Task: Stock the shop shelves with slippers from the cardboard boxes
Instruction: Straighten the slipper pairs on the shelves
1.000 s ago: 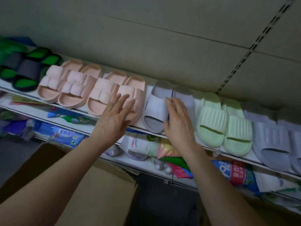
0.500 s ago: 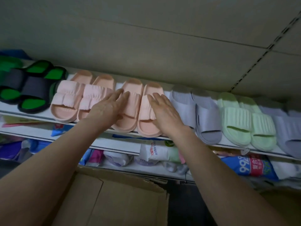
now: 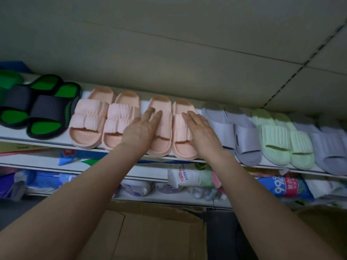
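Slippers (image 3: 116, 128) line a white shelf (image 3: 47, 142) that crosses the middle of the frame, below a grey-beige panelled wall (image 3: 169, 53) filling the upper half. An open cardboard box (image 3: 150, 233) sits at lower centre. A lower shelf (image 3: 146, 172) under the row holds plastic packets (image 3: 183, 178) in white, blue and pink.

A second ago the right hand (image 3: 201, 131) lay on a lilac slipper, and the pink pair (image 3: 163, 147) at centre sat askew against its neighbour. Now both hands are on that pair. It stands squared, toes at the shelf's front edge, with a strip of white shelf showing between it and the second pink pair (image 3: 90, 121) to its left.

The left hand (image 3: 139, 129) lies flat on the left slipper's strap and the right hand flat on the right slipper's, fingers straight, gripping nothing. The pair is pale peach-pink, thick-soled, with ruched double-band straps.

From left of frame to right the row runs: a black-and-green pair (image 3: 43, 109), the two pink pairs, a lilac pair (image 3: 242, 136), a pale green pair (image 3: 277, 139) and another lilac pair (image 3: 330, 149).
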### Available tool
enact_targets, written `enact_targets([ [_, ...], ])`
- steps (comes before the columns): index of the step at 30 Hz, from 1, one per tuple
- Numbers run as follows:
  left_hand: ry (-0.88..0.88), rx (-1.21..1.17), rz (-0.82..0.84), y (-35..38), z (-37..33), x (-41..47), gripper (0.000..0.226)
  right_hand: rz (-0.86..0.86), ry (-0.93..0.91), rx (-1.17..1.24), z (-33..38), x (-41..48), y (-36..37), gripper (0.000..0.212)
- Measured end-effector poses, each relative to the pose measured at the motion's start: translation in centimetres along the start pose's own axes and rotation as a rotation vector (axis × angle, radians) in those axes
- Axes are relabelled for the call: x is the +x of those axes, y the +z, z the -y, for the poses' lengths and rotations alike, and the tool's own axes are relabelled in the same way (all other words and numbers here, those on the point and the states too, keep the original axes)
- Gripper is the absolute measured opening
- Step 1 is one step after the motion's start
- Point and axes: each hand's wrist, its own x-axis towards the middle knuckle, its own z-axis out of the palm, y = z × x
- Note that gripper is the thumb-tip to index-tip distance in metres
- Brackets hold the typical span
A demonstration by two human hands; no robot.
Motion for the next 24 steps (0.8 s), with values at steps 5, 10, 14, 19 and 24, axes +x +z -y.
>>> enact_targets([
  [5, 0.022, -0.061, -0.055, 0.2, 0.1, -1.8, 0.072, 0.069, 0.040, 0.000, 0.8, -0.2, -0.6, 0.094],
  [10, -0.004, -0.066, -0.214, 0.3, 4.4, -6.4, 0.075, -0.048, -0.013, 0.057, 4.9, -1.2, -1.6, 0.092],
  [14, -0.104, -0.041, -0.226, -0.5, 9.7, -8.4, 0.076, -0.112, -0.172, 0.175, 11.0, -0.7, 0.1, 0.073],
  [19, -0.061, -0.022, -0.212, -0.8, 15.9, -7.1, 0.084, -0.002, -0.165, 0.150, 15.7, 3.4, 1.7, 0.082],
  [24, -0.039, -0.106, -0.069, -0.4, 19.2, -4.5, 0.094, 0.118, -0.034, 0.067, 18.5, 6.6, 2.7, 0.094],
])
